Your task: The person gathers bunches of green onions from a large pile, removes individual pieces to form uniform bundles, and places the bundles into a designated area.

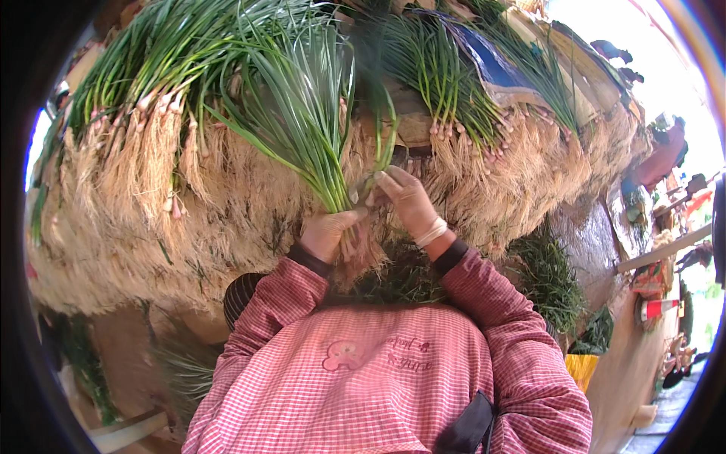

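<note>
My left hand [327,231] is closed round the lower stalks of a bunch of green garlic [325,163]. The long green leaves fan upward from it, and the pale roots hang below the fist. Just to the right, my right hand [408,198] pinches a thin green garlic stalk [387,136] close to its base. Its fingertips are near the bunch, and the stalk's lower end is partly hidden by them. A pale band [432,231] circles my right wrist.
A large heap of green garlic [144,98] lies before me, its roots [151,250] forming a thick fringe on the near side. More stalks [446,91] lie at the far right beside a blue sheet [484,53]. Loose green leaves [548,280] lie low by my right arm.
</note>
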### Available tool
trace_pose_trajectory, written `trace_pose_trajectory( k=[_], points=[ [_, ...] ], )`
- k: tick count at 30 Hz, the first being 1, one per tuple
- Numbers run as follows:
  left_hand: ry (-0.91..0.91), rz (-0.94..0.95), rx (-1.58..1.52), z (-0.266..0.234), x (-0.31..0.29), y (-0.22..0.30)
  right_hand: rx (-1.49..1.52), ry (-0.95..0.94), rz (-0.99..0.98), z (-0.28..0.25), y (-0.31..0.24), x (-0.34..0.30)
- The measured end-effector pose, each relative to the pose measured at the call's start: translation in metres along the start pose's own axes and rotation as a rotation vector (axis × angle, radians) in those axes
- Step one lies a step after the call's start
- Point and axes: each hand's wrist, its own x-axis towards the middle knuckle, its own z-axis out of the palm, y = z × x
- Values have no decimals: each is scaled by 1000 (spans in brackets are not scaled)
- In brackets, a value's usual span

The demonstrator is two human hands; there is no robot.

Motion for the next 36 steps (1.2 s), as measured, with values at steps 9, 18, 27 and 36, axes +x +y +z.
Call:
trace_pose_trajectory(
  k=[9, 18, 27, 36],
  points=[
    [38, 29, -30, 21, -7, 7, -1455, 163, -541, -12, -10, 4],
    [-11, -50, 150, 8, -8, 7, -1161, 62, -6, -59, -30, -18],
    [-72, -102, 300, 15, -10, 1, -715, 172, -383, 10, -17, -8],
    [69, -43, 178, 41, -28, 12, -61, 148, -340, 24, -15, -34]
  ],
)
